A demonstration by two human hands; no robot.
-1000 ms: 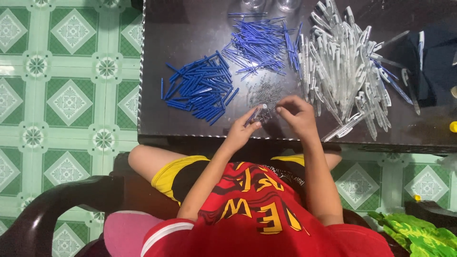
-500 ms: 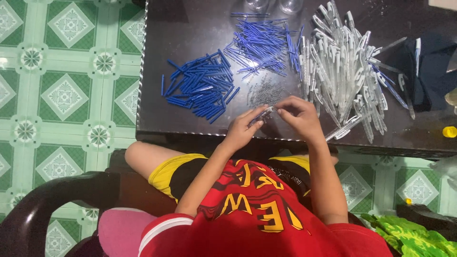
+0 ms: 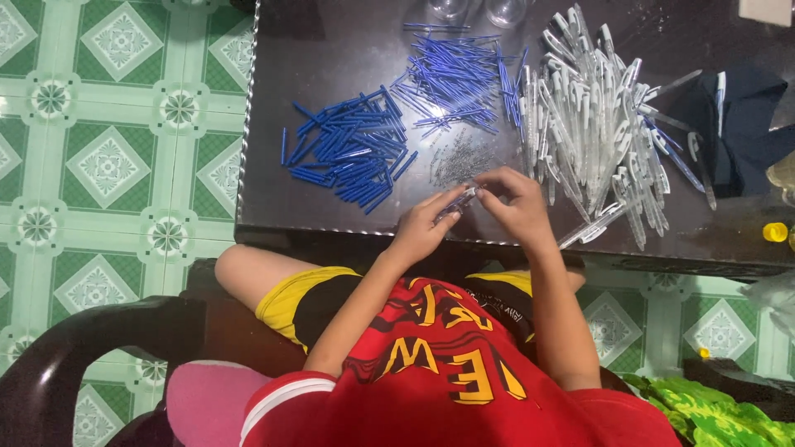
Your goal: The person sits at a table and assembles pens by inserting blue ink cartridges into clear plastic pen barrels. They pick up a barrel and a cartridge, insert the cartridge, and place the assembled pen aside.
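Pen part held between both hands at near table edge

Hands meet over the near edge of the dark table [image 3: 315,66], just above the person's lap. Left hand [image 3: 422,228] pinches the near-left end of a small clear pen piece [image 3: 460,199]; right hand [image 3: 513,203] closes its fingertips on the far-right end. Both hands grasping the same piece, fingers curled, neither released.

Long axis of the piece: runs from near-left to far-right, slightly tilted up toward the right hand. Exact make-up of the piece too small to tell; it looks clear with a blue part inside.

Supply piles, all on the far side of the hands:
- Scatter of tiny grey springs [image 3: 460,161], just beyond the fingertips, nearest of all.
- Heap of short blue caps [image 3: 348,149], far-left, on the left hand's side.
- Heap of thin blue refills [image 3: 455,79], straight ahead and farther off.
- Heap of clear pen barrels [image 3: 588,124], far-right, on the right hand's side; its near edge lies close to the right wrist.

Judgement: right hand is nearer the barrels, left hand nearer the caps.
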